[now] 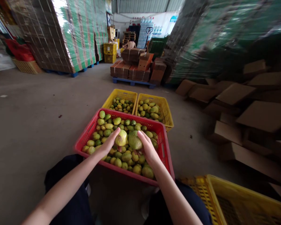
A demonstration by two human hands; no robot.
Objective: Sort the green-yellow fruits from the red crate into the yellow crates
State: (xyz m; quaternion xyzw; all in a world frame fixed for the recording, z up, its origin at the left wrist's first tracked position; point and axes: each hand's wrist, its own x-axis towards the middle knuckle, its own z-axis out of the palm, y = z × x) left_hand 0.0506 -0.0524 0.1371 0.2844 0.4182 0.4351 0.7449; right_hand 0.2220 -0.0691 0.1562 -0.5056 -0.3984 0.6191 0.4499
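Note:
My left hand (110, 141) is closed around a yellow-green lemon (121, 138) that has a brownish patch on its lower side. Gripped in my right hand (149, 147) is a larger, greener lemon (135, 140). The two fruits are held side by side, just above a red plastic crate (166, 150) in front of my knees. Many green and yellow lemons fill that crate, some of them hidden beneath my hands. My thumbs lie on top of the held fruits, while most of the other fingers are out of sight underneath.
Beyond the red crate stand two yellow crates (170, 117) with more lemons. Another yellow crate (243, 197) is at my lower right. Cardboard boxes (236, 93) lie heaped on the right. Wrapped pallet stacks (77, 34) and a blue pallet (131, 82) of flattened cartons stand farther off; a person (130, 44) is behind.

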